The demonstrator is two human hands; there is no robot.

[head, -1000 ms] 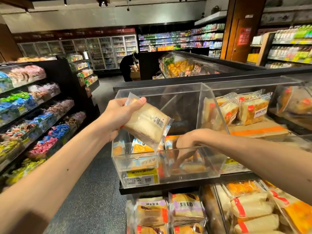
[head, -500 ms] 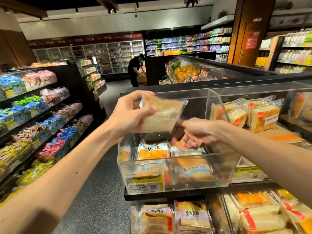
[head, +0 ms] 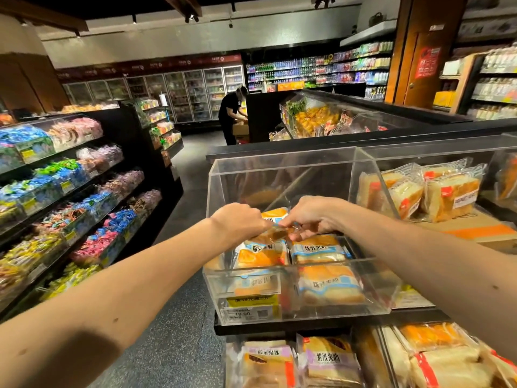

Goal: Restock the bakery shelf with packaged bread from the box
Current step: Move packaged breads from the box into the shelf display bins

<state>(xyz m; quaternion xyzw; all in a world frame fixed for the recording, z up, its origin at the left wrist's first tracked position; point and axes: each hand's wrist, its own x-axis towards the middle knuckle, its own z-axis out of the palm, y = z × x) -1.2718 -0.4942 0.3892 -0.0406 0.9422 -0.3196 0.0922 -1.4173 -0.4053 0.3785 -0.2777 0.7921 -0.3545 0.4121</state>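
Observation:
A clear acrylic bin (head: 279, 175) stands on the black bakery shelf and holds several blue-and-orange bread packets (head: 319, 249). Both my hands are inside the bin over those packets. My left hand (head: 240, 222) and my right hand (head: 310, 217) meet at one clear-wrapped bread packet (head: 275, 233), each pinching an edge of its wrapper. The packet lies low, on top of the stacked ones, mostly hidden by my fingers. No box is in view.
A neighbouring bin (head: 419, 191) to the right holds red-labelled sandwich bread. Purple-labelled packets (head: 327, 359) fill the shelf below. Candy shelves (head: 70, 191) line the aisle on the left. A person in black (head: 232, 116) bends over a carton far down the aisle.
My left hand has brought the packet from above the bin down into it. My right hand rose from the stacked packets and took hold of the packet's other edge.

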